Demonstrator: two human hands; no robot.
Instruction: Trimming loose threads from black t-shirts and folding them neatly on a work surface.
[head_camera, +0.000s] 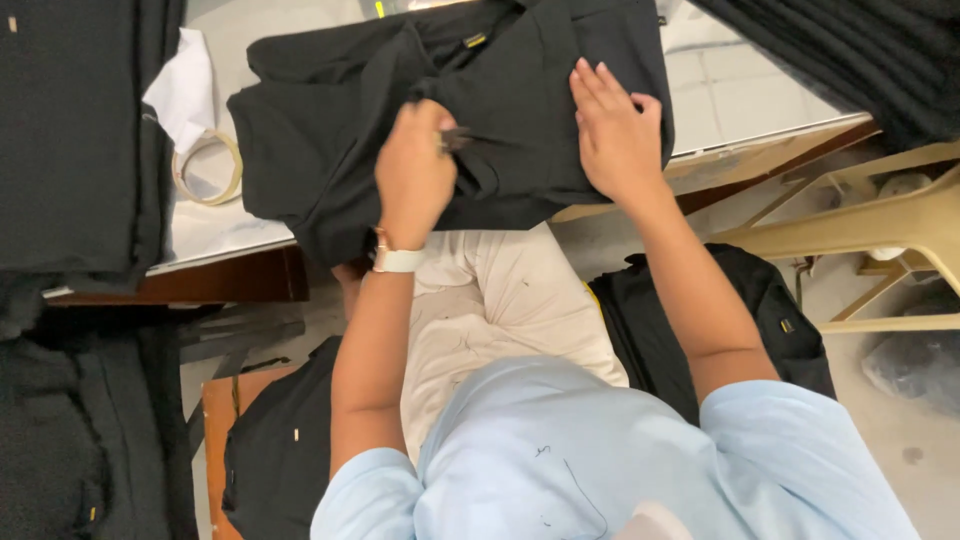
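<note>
Head view, looking straight down. Left hand (413, 172) closed around a small dark tool, likely thread snips, tip just showing beside the knuckles and touching the cloth. Right hand (617, 135) open and flat, fingers together, pressing down the black garment (330, 130). Garment spread over the near edge of the white table (215, 235), lower hem hanging off toward the lap. Near the garment's left side, a roll of tape (207, 168) and a white cloth scrap (185, 90); further left, a stack of black garments (70, 140). Below the table edge, a cream cloth (500, 300) across the lap. Probable risks: fabric nicked if bunched under the blades; garment sliding off if the flat palm lifts.
</note>
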